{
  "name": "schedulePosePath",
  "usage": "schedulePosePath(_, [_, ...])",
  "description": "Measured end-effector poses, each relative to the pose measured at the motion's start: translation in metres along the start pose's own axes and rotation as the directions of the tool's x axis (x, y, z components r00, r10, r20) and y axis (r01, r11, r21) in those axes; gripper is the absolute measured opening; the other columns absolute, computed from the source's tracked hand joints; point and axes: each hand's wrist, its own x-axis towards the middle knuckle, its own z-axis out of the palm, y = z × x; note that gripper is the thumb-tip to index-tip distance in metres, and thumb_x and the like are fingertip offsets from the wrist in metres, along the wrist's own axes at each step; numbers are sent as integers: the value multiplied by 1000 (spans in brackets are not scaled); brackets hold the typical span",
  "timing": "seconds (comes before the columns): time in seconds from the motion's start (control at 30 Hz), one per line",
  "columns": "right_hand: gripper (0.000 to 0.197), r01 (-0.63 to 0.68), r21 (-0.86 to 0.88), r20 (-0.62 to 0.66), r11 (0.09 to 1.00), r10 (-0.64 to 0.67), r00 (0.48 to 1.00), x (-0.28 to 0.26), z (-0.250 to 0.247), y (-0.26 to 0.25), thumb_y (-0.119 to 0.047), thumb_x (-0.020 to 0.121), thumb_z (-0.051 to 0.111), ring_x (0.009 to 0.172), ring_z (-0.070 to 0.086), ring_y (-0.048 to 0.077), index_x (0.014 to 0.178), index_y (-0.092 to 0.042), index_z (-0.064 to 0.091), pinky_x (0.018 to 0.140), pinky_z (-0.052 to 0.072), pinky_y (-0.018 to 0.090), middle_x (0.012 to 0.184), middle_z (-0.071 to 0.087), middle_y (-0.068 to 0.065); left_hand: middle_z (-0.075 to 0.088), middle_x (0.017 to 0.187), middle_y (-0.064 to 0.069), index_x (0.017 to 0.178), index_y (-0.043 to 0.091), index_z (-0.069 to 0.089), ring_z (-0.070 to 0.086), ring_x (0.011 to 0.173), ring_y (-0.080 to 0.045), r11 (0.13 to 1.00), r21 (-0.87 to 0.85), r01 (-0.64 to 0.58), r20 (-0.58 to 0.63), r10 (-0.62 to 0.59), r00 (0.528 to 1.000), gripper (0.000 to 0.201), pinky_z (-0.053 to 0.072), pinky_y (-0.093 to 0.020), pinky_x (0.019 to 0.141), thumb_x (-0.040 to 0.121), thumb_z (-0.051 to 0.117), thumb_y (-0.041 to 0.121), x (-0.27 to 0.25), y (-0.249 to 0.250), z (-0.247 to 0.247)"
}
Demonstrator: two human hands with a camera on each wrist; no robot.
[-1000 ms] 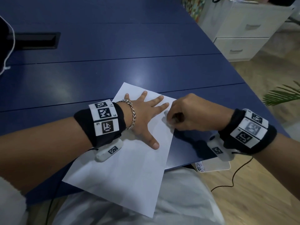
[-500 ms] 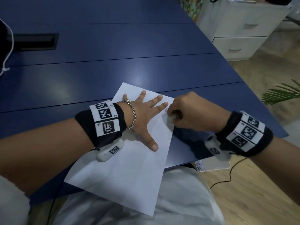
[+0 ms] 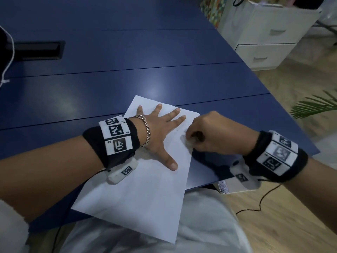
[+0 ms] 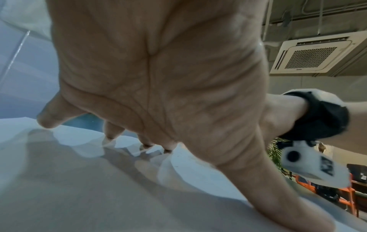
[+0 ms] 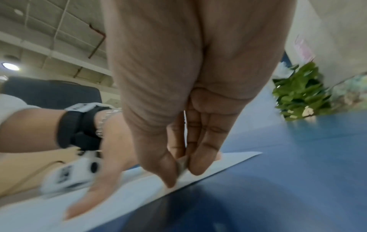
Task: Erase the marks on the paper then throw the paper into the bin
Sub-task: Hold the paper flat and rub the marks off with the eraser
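Paper [image 3: 138,194] lies askew on the blue table [image 3: 109,84], its near corner overhanging the edge above the lap. Left hand [image 3: 160,132] presses it flat, fingers spread. Right hand [image 3: 209,136] pinches a small eraser [image 5: 181,164] against the sheet's right edge. Drawers [image 3: 264,42] and plant [image 3: 317,105] stand well apart, beyond the table's right edge.

- A blue table [image 3: 113,57] ran away from the viewer, with seams across its top.
- A dark rectangular slot [image 3: 39,50] was set into its far left part.
- A white drawer unit [image 3: 264,37] stood on the wooden floor [image 3: 299,221] beyond the table's right edge.
- Green palm fronds [image 3: 317,105] showed at the right.
- A black cable [image 3: 255,203] lay on the floor.
- A ceiling air-conditioning unit [image 4: 309,55] showed in the left wrist view.
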Motion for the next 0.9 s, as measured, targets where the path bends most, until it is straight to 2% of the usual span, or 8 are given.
schedulePosePath(0.1, [9, -93, 87, -116, 992, 103, 988, 7, -12, 31, -33, 92, 77, 77, 68, 3, 99, -28, 80, 76, 60, 30, 88, 75, -16, -5, 175, 19, 153, 42, -38, -2, 161, -36, 999, -32, 0, -115, -4, 993, 163, 6, -72, 120, 39, 58, 108, -4, -4, 1])
schedulePosePath(0.2, [18, -150, 170, -173, 974, 179, 968, 12, -22, 47, -38, 91, 81, 82, 71, 2, 105, -28, 81, 82, 62, 30, 92, 76, -15, 38, 164, 13, 155, 36, -36, 26, 147, -31, 998, -62, 5, -217, -18, 976, 166, 22, -56, 111, 40, 60, 107, -7, -9, 3])
schedulePosePath(0.33, [20, -126, 168, -130, 978, 149, 980, 24, -24, 40, -35, 90, 80, 85, 71, 2, 108, -26, 80, 84, 60, 26, 95, 77, -14, 6, 175, 13, 161, 33, -25, 18, 151, -33, 999, -44, 13, -191, -22, 981, 162, 23, -54, 113, 44, 58, 107, -9, -11, 4])
schedulePosePath(0.43, [19, -73, 103, -110, 992, 85, 990, 39, -20, 35, -28, 92, 79, 82, 67, 2, 109, -23, 81, 77, 53, 15, 96, 76, -13, -21, 173, 14, 163, 38, -20, -3, 159, -39, 999, -27, 44, -114, -47, 992, 155, 9, -66, 121, 47, 57, 107, -9, -7, 4])
schedulePosePath(0.53, [16, -69, 44, -111, 997, 73, 991, 49, -19, 34, -24, 92, 76, 78, 65, 3, 107, -22, 81, 71, 50, 14, 94, 74, -12, -26, 172, 14, 160, 46, -23, -8, 159, -39, 998, -18, 63, -82, -64, 995, 153, 6, -71, 120, 45, 58, 107, -8, -5, 3])
schedulePosePath(0.63, [11, -48, 12, -51, 999, 48, 998, 41, -17, 26, -21, 89, 74, 74, 65, 7, 98, -24, 80, 72, 58, 28, 87, 72, -11, -29, 170, 16, 158, 49, -26, -11, 159, -39, 996, -15, 86, -62, -86, 994, 154, 3, -74, 118, 45, 60, 107, -5, -4, 1])
schedulePosePath(0.77, [9, 80, 25, 129, 997, -82, 988, 17, -13, 1, -28, 86, 76, 73, 66, 8, 94, -27, 79, 69, 52, 18, 86, 73, -11, -32, 169, 14, 154, 55, -29, -8, 158, -45, 994, 15, 107, -56, -106, 993, 153, 5, -76, 118, 41, 60, 107, -4, 0, 1])
schedulePosePath(0.9, [10, -5, -10, 6, 1000, 5, 1000, 21, -17, 16, -24, 86, 75, 71, 64, 7, 95, -26, 80, 71, 57, 30, 84, 71, -10, -34, 168, 12, 151, 57, -32, -10, 158, -46, 994, 22, 108, -40, -107, 993, 153, 0, -78, 117, 39, 61, 107, -5, 1, -2])
